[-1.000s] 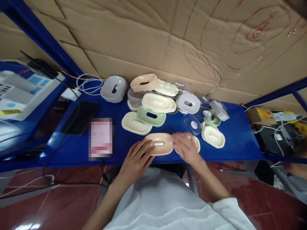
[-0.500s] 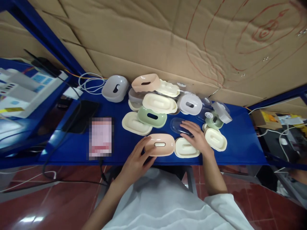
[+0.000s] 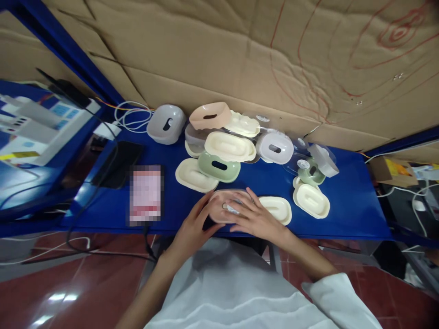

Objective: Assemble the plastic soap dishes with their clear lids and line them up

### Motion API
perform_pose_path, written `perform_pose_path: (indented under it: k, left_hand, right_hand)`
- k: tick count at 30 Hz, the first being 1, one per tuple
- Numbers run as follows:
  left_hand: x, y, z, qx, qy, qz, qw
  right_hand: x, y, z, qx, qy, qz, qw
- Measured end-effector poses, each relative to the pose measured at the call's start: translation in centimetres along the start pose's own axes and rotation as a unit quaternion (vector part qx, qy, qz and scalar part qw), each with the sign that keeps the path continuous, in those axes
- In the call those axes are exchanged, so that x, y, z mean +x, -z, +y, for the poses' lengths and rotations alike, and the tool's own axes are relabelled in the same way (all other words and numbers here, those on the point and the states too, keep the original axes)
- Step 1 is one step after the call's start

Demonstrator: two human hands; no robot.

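Note:
At the table's front edge a peach soap dish (image 3: 216, 211), oval and glossy, is largely covered by my hands. My left hand (image 3: 197, 214) grips its left end, thumb at the near side and fingers at the far side. A clear plastic lid (image 3: 233, 206) lies over the dish. My right hand (image 3: 252, 217) holds the lid from above, its fingers over the top. Whether the lid is seated all round is hidden. A cream oval tray (image 3: 279, 210) lies just right of my right hand. Beyond my hands sit a green slotted dish (image 3: 219, 168) and another cream tray (image 3: 192, 176).
Piled at the back are a peach dish (image 3: 210, 115), grey dishes (image 3: 166, 124), cream trays (image 3: 228, 146) and clear lids. More cream trays (image 3: 311, 201) are stacked on the right. A pixelated device (image 3: 146, 194) and cables occupy the left. Cardboard (image 3: 206, 55) walls the back.
My right hand has brought the clear lid from behind the cream tray leftward and down onto the peach soap dish. My left hand keeps its grip on the dish.

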State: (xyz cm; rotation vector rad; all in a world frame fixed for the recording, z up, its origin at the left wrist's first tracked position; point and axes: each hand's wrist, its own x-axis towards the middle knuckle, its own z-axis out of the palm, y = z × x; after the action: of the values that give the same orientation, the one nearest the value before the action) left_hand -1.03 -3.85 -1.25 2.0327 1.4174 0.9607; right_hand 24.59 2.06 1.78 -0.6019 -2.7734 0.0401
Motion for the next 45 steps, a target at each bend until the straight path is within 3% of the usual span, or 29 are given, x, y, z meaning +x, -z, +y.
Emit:
perform_pose_path:
  k: [5,11,15,17,19,22,24,26,29,32,35,38,42,45]
  left_hand:
    - [-0.1,-0.1,-0.4,0.006,0.000,0.023,1.000]
    - [-0.2,-0.2,-0.2,0.026,-0.044,0.085,0.995]
    - [-0.1,-1.0,2.5,0.005,-0.073,0.222,0.972]
    - [0.2,-2.0,4.3,-0.015,-0.089,0.260,0.961]
    - [0.9,-3.2,6.0,0.001,-0.149,0.146,0.978]
    - [2.3,-5.1,7.3,0.075,-0.228,-0.054,0.969]
    - [3.1,-6.0,7.3,0.111,-0.239,-0.120,0.957]
    - [3.5,-6.3,6.8,0.124,-0.230,-0.135,0.956]
    - [3.3,-5.3,5.3,0.135,-0.209,-0.116,0.962]
    - [2.3,-3.3,3.7,0.149,-0.182,-0.074,0.969]
    - [0.9,-1.7,2.4,0.160,-0.161,-0.023,0.974]
    - [-0.2,-1.1,1.7,0.157,-0.149,0.013,0.976]
    - [-0.6,-1.1,1.7,0.150,-0.125,0.023,0.981]
    - [-0.3,-1.0,1.8,0.154,-0.124,0.019,0.980]
  right_hand:
    - [-0.6,-0.3,-0.4,-0.024,-0.013,-0.027,0.999]
    - [0.5,0.6,1.1,0.023,-0.067,-0.039,0.997]
    - [-1.1,4.1,1.7,0.023,-0.052,0.050,0.997]
    - [-4.2,6.7,1.8,-0.025,-0.119,0.143,0.982]
    - [-8.8,9.1,2.1,-0.128,-0.255,0.250,0.925]
    - [-17.0,10.5,3.7,-0.263,-0.452,0.342,0.781]
    - [-21.9,9.8,5.5,-0.293,-0.544,0.344,0.707]
    - [-25.6,8.4,7.4,-0.278,-0.591,0.300,0.695]
    - [-28.1,6.6,9.6,-0.243,-0.619,0.232,0.710]
    - [-27.0,5.9,9.8,-0.260,-0.598,0.209,0.729]
    - [-23.2,5.3,7.5,-0.262,-0.503,0.203,0.798]
    - [-18.5,3.6,3.7,-0.189,-0.404,0.143,0.884]
    - [-13.4,1.3,-0.2,-0.088,-0.337,0.121,0.930]
    - [-10.3,1.0,-0.7,-0.034,-0.301,0.104,0.947]
